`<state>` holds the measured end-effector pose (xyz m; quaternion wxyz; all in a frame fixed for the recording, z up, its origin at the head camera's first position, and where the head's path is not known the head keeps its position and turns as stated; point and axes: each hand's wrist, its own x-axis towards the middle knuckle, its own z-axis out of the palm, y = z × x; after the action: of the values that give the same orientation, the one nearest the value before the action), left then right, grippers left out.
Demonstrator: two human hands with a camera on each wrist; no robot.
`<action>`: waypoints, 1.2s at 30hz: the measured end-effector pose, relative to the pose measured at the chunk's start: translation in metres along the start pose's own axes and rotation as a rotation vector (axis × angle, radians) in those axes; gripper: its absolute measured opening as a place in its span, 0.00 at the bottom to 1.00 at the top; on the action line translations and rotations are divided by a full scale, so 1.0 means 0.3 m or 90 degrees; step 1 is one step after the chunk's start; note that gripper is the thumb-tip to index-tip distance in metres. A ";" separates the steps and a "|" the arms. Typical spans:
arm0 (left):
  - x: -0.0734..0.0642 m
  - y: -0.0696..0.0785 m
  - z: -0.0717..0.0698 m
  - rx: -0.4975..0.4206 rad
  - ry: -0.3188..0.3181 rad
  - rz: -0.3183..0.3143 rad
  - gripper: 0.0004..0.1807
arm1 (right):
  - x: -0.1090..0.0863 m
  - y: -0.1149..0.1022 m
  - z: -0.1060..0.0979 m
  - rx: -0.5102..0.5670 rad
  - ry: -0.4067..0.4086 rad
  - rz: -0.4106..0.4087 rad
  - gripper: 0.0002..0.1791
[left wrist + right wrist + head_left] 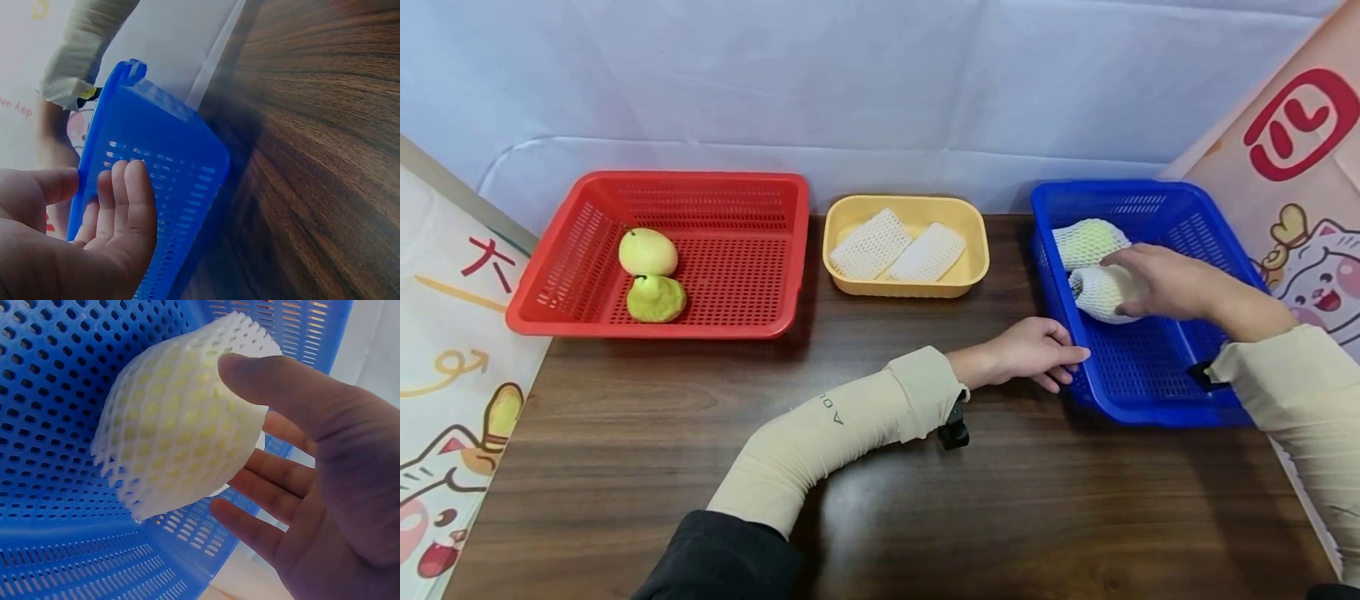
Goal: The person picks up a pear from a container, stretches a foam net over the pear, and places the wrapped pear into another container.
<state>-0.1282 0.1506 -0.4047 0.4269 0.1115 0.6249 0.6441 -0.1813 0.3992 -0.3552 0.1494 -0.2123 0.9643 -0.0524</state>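
In the head view my right hand (1176,283) reaches into the blue basket (1157,417). It holds a pear in a white foam net (1101,293); the right wrist view shows its thumb on the netted pear (181,419) and its fingers around the far side. Another netted pear (1088,240) lies just behind. My left hand (1030,350) is at the basket's near-left side. In the left wrist view its thumb touches the basket rim (112,94), while the loosely extended fingers (139,187) are outside the perforated wall, holding nothing.
A red basket (737,327) at the left holds a smooth yellow pear (647,252) and a greener, lumpier pear (657,298). The yellow tray (910,288) between the baskets holds two white foam nets (928,250). White cloth hangs behind the wooden table (887,508); printed panels flank it.
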 end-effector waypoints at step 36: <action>-0.143 0.042 -0.132 0.330 -0.036 0.049 0.08 | -0.055 -0.115 -0.078 0.014 0.139 -0.010 0.24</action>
<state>-0.1340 0.0948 -0.3843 0.3767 0.2586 0.7520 0.4752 -0.1606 0.3759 -0.3229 0.0450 -0.2112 0.9725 -0.0870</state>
